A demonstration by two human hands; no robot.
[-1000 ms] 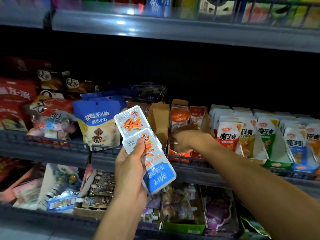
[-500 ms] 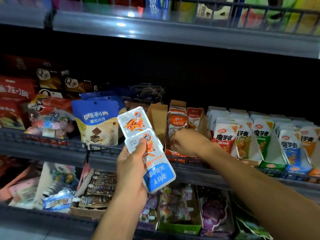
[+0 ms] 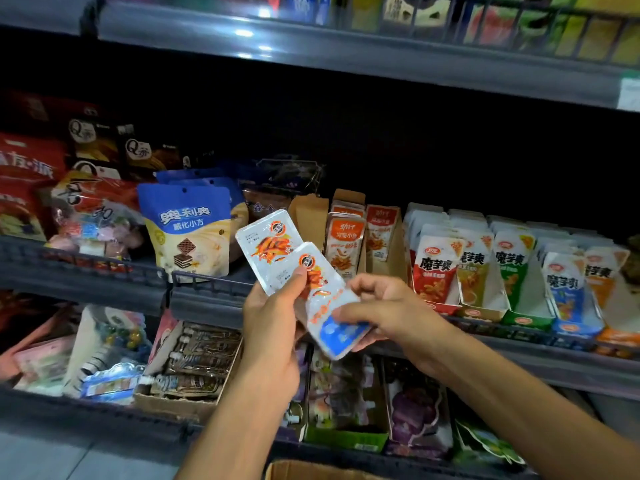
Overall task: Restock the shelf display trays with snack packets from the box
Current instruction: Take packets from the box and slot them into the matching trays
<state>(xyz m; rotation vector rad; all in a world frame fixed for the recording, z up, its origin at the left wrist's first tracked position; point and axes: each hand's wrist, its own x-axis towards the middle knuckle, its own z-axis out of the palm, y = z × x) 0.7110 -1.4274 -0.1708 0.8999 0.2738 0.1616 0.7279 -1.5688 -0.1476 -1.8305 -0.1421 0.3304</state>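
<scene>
Evidently the restocking is partway through. The person's left hand (image 3: 268,327) holds 2 white fish-snack packets (image 3: 294,271) fanned in front of the middle shelf, thumb pressed on their faces and fingers curled behind. The right hand (image 3: 377,308) pinches the blue end of the nearer packet, thumb under and fingertips on top, probably about to draw it off for placing.

Just behind the packets, the brown cardboard display tray (image 3: 346,233) already holds upright orange packets in 2 rows, with room left in front of the right-hand row, so I judge more are to go in. A corner of the cardboard supply box (image 3: 311,472) shows at the bottom edge; how many packets remain in it cannot be seen.

To the right, the konjac snack trays (image 3: 491,268) look well filled, their packets reading 魔芋爽. To the left stands a blue Oreo bag (image 3: 188,230) marked 奥利奥 and 威化小方. The orange packets carry 劲仔 and 深海小鱼. Dark bags further left show a "Q" logo.
</scene>
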